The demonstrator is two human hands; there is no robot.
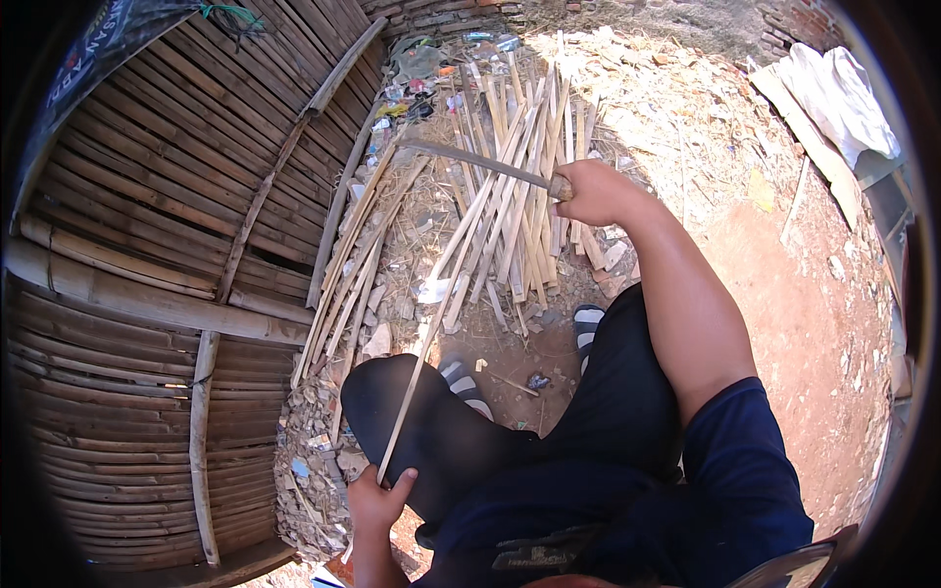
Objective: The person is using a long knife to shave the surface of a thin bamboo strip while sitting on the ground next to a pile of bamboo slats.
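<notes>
My right hand (596,193) is wrapped round the handle of a machete (480,160), its long grey blade pointing left above a heap of split bamboo strips (529,196). Down by my bent left knee, my left hand (377,498) grips the near end of one thin bamboo strip (412,392). That strip slants up and away past the knee toward the heap, and its far end is lost among the other strips. The blade crosses over several strips; whether it touches any I cannot tell.
A bamboo slat wall (147,186) rises along the left. More long strips (353,265) lie beside it on rubble-strewn ground. Coloured litter (417,88) gathers at the far end near a brick wall (451,18). A white sack (833,98) and a board (809,142) are at the far right.
</notes>
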